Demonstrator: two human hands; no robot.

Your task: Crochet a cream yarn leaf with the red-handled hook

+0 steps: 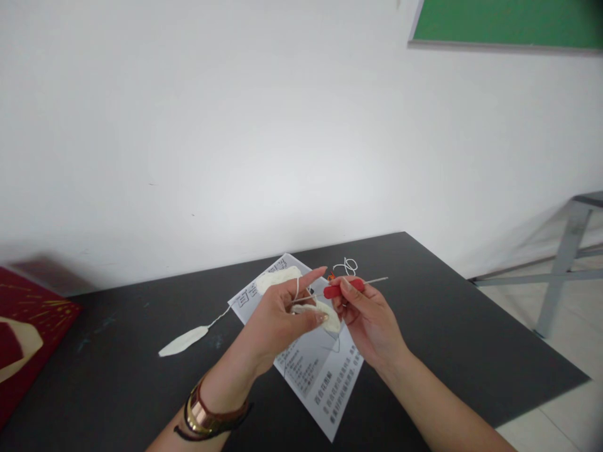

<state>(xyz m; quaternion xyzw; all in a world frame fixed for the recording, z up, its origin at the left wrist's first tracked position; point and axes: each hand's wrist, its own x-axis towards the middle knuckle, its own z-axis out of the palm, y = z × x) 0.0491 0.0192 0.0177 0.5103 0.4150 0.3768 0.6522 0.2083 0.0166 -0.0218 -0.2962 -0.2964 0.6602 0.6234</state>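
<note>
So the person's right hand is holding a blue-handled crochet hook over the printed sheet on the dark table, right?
Not quite: the crochet hook has a red handle, not blue. The head view shows the right hand pinching it over the printed sheet on the dark table, while the left hand holds a cream crocheted piece with yarn over its forefinger.

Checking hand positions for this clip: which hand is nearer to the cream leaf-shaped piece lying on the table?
Left. The left hand hovers just right of the cream leaf-shaped piece; the right hand, holding the red-handled hook, is farther right, beyond the left hand.
</note>
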